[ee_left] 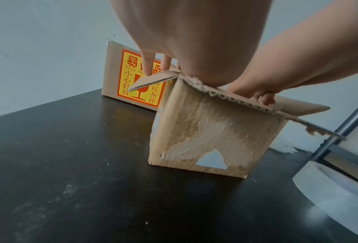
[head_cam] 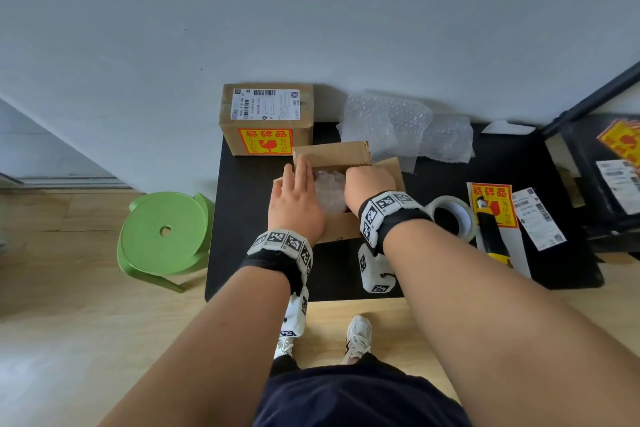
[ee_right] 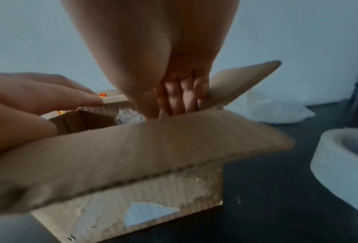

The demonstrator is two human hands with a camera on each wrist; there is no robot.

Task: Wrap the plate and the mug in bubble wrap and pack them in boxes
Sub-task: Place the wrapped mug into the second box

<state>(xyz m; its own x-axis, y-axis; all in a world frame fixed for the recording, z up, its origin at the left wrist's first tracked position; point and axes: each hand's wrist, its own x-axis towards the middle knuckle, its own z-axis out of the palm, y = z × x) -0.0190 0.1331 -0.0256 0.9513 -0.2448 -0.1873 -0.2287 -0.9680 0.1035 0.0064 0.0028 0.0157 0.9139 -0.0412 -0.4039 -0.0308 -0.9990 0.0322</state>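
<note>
A small open cardboard box (head_cam: pixel 341 224) stands mid-table with a bubble-wrapped bundle (head_cam: pixel 329 192) inside; what the wrap hides cannot be told. My left hand (head_cam: pixel 296 199) lies flat with straight fingers on the box's left flap (ee_left: pixel 153 80). My right hand (head_cam: pixel 369 184) reaches down into the box (ee_right: pixel 153 148) by the right flap, its fingers (ee_right: pixel 178 98) straight and pushing against the bundle (ee_right: pixel 128 117). Behind the open box, a sealed box (head_cam: pixel 266 118) carries a shipping label and a red-and-yellow fragile sticker (ee_left: pixel 140 78).
Loose bubble wrap (head_cam: pixel 401 128) lies at the back right of the black table (head_cam: pixel 242 236). A tape roll (head_cam: pixel 452 215), fragile stickers (head_cam: pixel 491 196), a yellow-black knife (head_cam: pixel 491 236) and a label (head_cam: pixel 536 218) sit right. A green stool (head_cam: pixel 166 236) stands left, a black rack (head_cam: pixel 606 166) far right.
</note>
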